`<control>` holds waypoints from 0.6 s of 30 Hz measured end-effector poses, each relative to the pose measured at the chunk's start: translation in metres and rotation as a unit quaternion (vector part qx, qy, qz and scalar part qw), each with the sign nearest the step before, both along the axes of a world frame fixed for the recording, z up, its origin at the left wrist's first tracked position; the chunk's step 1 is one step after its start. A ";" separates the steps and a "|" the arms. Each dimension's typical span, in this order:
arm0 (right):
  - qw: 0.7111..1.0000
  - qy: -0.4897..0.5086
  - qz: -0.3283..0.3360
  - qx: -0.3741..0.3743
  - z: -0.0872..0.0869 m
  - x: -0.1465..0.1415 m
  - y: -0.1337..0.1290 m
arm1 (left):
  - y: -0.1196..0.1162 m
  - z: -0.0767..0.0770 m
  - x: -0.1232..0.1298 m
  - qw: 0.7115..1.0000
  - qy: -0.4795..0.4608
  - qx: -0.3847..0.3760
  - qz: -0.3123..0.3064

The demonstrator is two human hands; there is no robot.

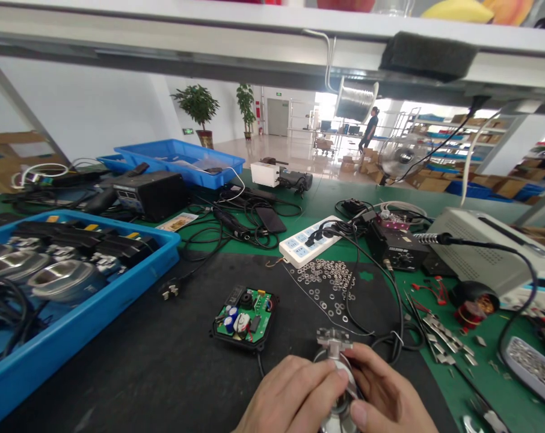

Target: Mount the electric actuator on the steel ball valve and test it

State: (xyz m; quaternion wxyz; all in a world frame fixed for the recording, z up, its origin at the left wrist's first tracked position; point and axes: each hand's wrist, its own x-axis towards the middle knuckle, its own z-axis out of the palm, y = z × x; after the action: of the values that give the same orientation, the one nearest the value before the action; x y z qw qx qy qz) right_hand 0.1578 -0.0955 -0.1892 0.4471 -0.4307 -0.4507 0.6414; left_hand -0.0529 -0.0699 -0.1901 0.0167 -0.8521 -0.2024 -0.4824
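Note:
At the bottom centre, my left hand (295, 394) and my right hand (381, 391) are closed around a silver metal part (334, 341) with a flanged top and a round body. The left fingers lie over its body, and the right hand grips it from the other side. Its lower portion is partly covered by my fingers. Ahead and to the left, a green circuit board (257, 310) in a black housing lies on the black mat (164, 361). Many metal washers (322, 276) are scattered on the mat beyond my hands.
A blue tray (171, 240) of metal housings stands at left. Behind the washers lies a white power strip (299, 246). Soldering equipment (401, 249), cables and a tray of small screws (536, 367) are at right. A shelf (254, 42) spans overhead; a person (370, 129) stands far back.

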 end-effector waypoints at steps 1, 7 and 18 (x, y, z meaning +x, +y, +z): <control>1.000 -0.005 0.002 0.005 0.000 0.000 0.000 | 0.000 -0.001 0.000 1.000 -0.001 0.001 0.001; 0.997 -0.059 0.003 0.055 -0.004 0.003 -0.002 | 0.000 -0.004 0.001 1.000 0.000 0.007 0.005; 0.976 -0.165 -0.043 0.134 -0.008 0.006 -0.006 | 0.001 0.009 -0.001 0.999 -0.006 -0.042 -0.031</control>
State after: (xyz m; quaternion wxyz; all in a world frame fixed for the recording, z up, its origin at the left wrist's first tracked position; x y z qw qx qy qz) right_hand 0.1635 -0.1015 -0.1976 0.4473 -0.4864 -0.5810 0.4752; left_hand -0.0537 -0.0689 -0.1814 -0.0350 -0.8550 -0.1957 -0.4791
